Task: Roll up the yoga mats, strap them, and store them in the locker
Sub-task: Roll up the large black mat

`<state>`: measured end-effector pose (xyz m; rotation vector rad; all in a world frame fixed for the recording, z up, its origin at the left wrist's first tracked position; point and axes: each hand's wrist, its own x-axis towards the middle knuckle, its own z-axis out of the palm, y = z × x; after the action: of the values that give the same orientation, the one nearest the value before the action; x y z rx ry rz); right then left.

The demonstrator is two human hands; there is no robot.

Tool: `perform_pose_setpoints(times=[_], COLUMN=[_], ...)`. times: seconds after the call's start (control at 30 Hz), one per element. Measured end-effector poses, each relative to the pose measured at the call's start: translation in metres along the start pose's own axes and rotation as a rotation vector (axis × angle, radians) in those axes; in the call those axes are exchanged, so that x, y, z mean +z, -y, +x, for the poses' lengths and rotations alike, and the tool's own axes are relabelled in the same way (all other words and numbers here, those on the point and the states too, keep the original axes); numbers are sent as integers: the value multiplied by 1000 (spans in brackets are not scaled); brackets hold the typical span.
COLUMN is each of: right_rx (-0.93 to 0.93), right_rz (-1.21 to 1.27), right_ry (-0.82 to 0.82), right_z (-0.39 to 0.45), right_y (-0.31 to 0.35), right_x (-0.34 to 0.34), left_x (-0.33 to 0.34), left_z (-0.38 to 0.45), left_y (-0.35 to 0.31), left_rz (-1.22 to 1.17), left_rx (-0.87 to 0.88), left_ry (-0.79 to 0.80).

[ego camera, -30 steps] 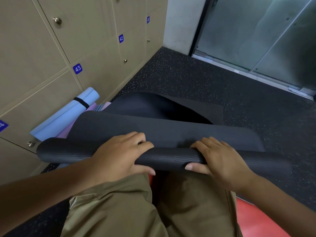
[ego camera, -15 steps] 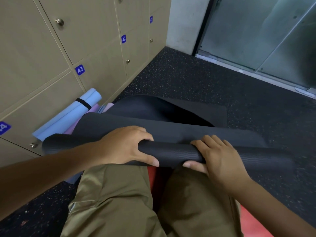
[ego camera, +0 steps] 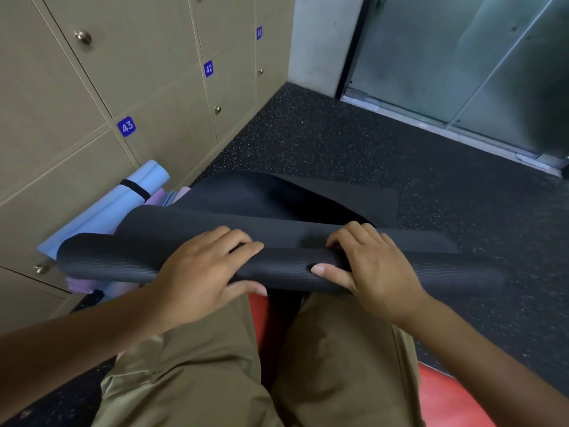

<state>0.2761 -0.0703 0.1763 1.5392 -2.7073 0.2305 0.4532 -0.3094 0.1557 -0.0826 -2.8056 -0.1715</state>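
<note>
My knees in khaki trousers [ego camera: 197, 374] fill the nearest part of the view, and a red seat [ego camera: 446, 396] shows between and beside them; I judge I sit low so the mat can lie across my lap within easy reach. Just beyond the knees the black yoga mat [ego camera: 286, 266] runs crosswise, its rolled part a slim tube with a fine wavy ribbing that looks grippy and slightly rubbery. My left hand [ego camera: 203, 266] lies over the roll left of centre, fingers curled across the top and thumb tucked under the near side, so it clasps the tube. My right hand [ego camera: 375, 263] does the same right of centre, fingertips hooked over the far edge and thumb pressed along the front. Two hands set apart like this should keep the roll even along its length; held at one point only, I think it would cone out at the ends.

Past my fingers the unrolled part of the mat rises in a smooth matte sheet, then sags in a loose fold onto the floor, so most of the rolling seems not yet done. The floor [ego camera: 323, 140] is dark speckled rubber. To the left a light blue rolled mat [ego camera: 104, 211] with a black strap [ego camera: 135, 188] round it lies against the lockers, over pale purple mats [ego camera: 83, 283] whose shape I cannot make out. The tan lockers [ego camera: 172, 134] have round metal knobs and blue number plates, 43 [ego camera: 127, 126] nearest, all doors closed. Farthest off stands a frosted glass door [ego camera: 446, 57].
</note>
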Motion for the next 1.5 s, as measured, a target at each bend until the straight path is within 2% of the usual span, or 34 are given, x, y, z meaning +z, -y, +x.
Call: perform_pose_setpoints(times=[0.07, 0.13, 0.27, 0.4, 0.47, 0.6, 0.7, 0.8, 0.87, 1.0, 1.07, 1.17, 1.3, 1.37, 1.5], right_rx=[12, -10, -37, -48, -53, 35, 91, 122, 132, 14, -53, -60, -47, -31, 37], right_rz=[-58, -142, -142, -50, 7, 131, 197, 234, 231, 141, 9, -82, 3, 68, 190], right_ry=[-144, -209, -261, -233, -198, 20, 160, 280, 274, -57, -137, -163, -131, -49, 155], right_z=[-6, -10, -6, 10, 20, 41, 53, 61, 62, 47, 35, 28, 43, 53, 73], right_y=[4, 5, -2, -11, -17, -22, -26, -30, -30, -27, -30, -34, -39, -43, -49], right_x=[6, 14, 21, 19, 15, 2, -4, -7, -6, 1, 9, 22, 20, 14, 1], left_x=[-3, -8, -12, -11, -10, -8, 2, 12, 14, 10, 9, 7, 5, 5, 13], left_z=[7, 16, 33, 45, 47, 41, 31, 30, 35, 53, 62, 76, 89, 90, 78], left_y=[5, 11, 23, 32, 31, 17, 10, 14, 20, 30, 38, 46, 54, 54, 39], left_rz=[-56, -141, -264, -326, -274, -62, 29, -6, -34, -171, -249, -335, -383, -309, -74], left_rx=[-43, -93, -149, -173, -145, -20, -19, -52, -30, -94, -134, -183, -243, -226, -105], left_ry=[71, 158, 365, 466, 391, 56, 24, -11, -1, 135, 217, 330, 453, 387, 6])
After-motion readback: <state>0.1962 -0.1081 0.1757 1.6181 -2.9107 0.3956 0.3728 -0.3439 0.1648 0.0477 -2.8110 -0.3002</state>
